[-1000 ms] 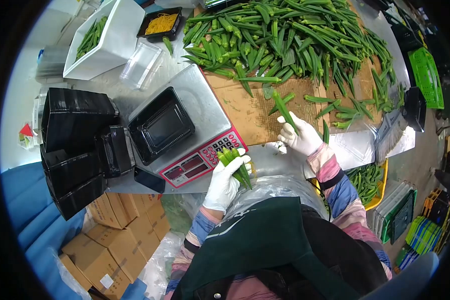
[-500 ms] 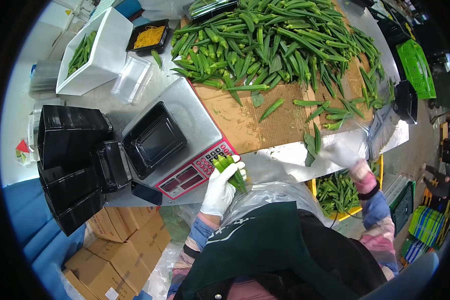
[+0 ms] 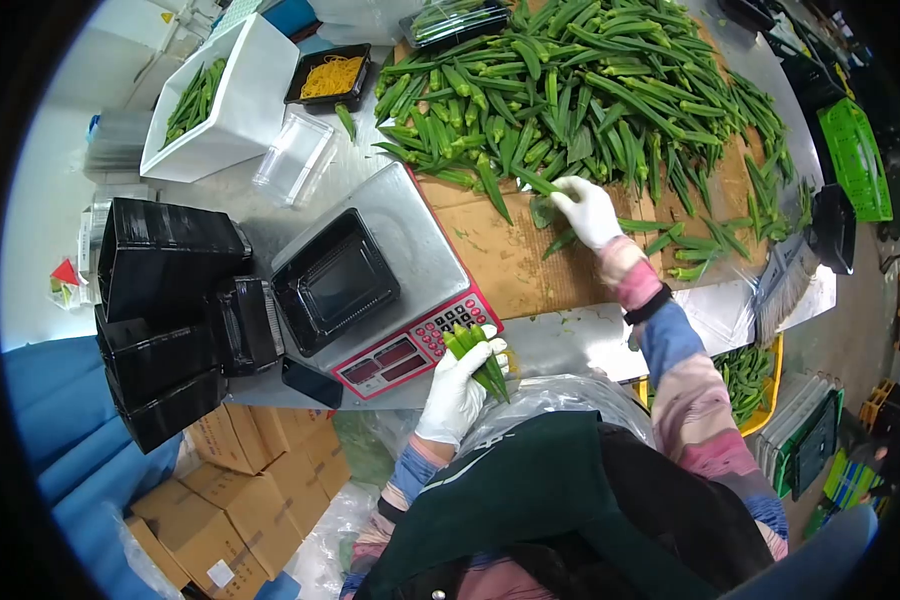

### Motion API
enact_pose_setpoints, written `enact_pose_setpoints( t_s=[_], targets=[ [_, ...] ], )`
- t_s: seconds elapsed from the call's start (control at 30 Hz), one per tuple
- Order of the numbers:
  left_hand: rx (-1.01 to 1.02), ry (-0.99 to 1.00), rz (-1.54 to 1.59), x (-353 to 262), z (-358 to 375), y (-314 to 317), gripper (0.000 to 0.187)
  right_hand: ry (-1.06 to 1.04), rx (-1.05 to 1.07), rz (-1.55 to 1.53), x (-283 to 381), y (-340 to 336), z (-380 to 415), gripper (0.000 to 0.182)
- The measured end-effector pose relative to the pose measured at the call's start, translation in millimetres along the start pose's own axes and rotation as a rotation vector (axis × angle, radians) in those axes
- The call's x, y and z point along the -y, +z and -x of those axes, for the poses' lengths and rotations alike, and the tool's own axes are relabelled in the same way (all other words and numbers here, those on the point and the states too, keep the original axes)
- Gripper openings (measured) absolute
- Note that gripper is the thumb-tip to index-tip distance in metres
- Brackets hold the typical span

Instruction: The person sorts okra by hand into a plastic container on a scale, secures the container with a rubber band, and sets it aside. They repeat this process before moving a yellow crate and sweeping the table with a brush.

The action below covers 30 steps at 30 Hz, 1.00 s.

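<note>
A broad heap of green okra (image 3: 590, 90) covers the cardboard sheet (image 3: 510, 250). The left hand (image 3: 458, 385) grips a small bunch of okra pods (image 3: 480, 355) beside the scale (image 3: 380, 280). The right hand (image 3: 588, 208), half a second ago low at the table edge, now pinches one pod (image 3: 533, 181) at the heap's near edge.
</note>
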<state>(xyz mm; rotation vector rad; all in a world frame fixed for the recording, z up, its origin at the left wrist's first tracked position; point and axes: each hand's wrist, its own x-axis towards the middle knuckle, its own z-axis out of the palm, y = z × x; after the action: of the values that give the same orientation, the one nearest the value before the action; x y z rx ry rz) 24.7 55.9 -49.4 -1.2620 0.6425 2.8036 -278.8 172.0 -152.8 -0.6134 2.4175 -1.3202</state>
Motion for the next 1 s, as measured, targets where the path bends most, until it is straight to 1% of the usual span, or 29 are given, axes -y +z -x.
enact_pose_setpoints(
  t_s=[0.07, 0.17, 0.3, 0.43, 0.53, 0.57, 0.6, 0.63, 0.67, 0.73, 0.77, 0.8, 0.83, 0.87, 0.9, 0.93, 0.97, 1.0],
  targets=[
    [-0.008, -0.001, -0.015, 0, -4, 2, 0.033, 0.166, 0.154, -0.422, 20, -25, 22, 0.025],
    [0.011, -0.011, -0.036, 0, -12, 9, 0.033, 0.372, 0.234, -0.886, 21, -45, 55, 0.027],
    [0.064, -0.024, -0.028, -3, -14, 22, 0.035, 0.451, 0.26, -1.271, 11, -52, 90, 0.031],
    [0.114, -0.052, -0.014, -6, -17, 28, 0.039, 0.55, 0.215, -1.462, 16, -52, 106, 0.032],
    [0.102, -0.024, 0.025, -8, -17, 45, 0.039, 0.492, 0.202, -1.231, 32, -51, 116, 0.034],
    [0.115, -0.013, 0.058, -9, -17, 53, 0.041, 0.448, 0.204, -0.783, 55, -53, 121, 0.035],
    [0.129, -0.003, 0.091, -9, -16, 61, 0.043, 0.406, 0.27, -0.71, 78, -54, 130, 0.032],
    [0.142, 0.007, 0.124, -9, -17, 66, 0.044, 0.237, 0.333, -0.558, 86, -43, 140, 0.03],
    [0.139, 0.04, 0.091, -6, -22, 64, 0.046, 0.07, 0.392, -0.402, 89, -35, 145, 0.027],
    [0.133, 0.106, 0.024, 1, -33, 56, 0.049, -0.193, 0.339, -0.217, 85, -28, 143, 0.022],
    [0.125, 0.077, -0.053, -2, -30, 56, 0.048, -0.123, 0.263, -0.212, 89, -37, 130, 0.019],
    [0.131, 0.062, -0.046, -4, -27, 55, 0.047, -0.102, 0.041, -0.118, 93, -47, 114, 0.018],
    [0.135, 0.046, -0.04, -5, -25, 53, 0.046, -0.23, -0.193, 0.106, 82, -55, 91, 0.023],
    [0.14, 0.03, -0.035, -5, -22, 52, 0.045, -0.366, -0.373, 0.287, 60, -64, 64, 0.032],
    [0.124, 0.023, -0.044, -4, -21, 52, 0.042, -0.298, -0.527, 0.491, 48, -71, 46, 0.044],
    [0.12, 0.013, -0.044, -3, -21, 51, 0.042, -0.22, -0.568, 0.59, 33, -77, 29, 0.055],
    [0.117, 0.002, -0.043, -1, -21, 48, 0.043, -0.137, -0.562, 0.677, 15, -80, 12, 0.063],
    [0.114, -0.01, -0.043, 0, -21, 47, 0.043, -0.134, -0.546, 0.75, -2, -83, 1, 0.06]
  ],
)
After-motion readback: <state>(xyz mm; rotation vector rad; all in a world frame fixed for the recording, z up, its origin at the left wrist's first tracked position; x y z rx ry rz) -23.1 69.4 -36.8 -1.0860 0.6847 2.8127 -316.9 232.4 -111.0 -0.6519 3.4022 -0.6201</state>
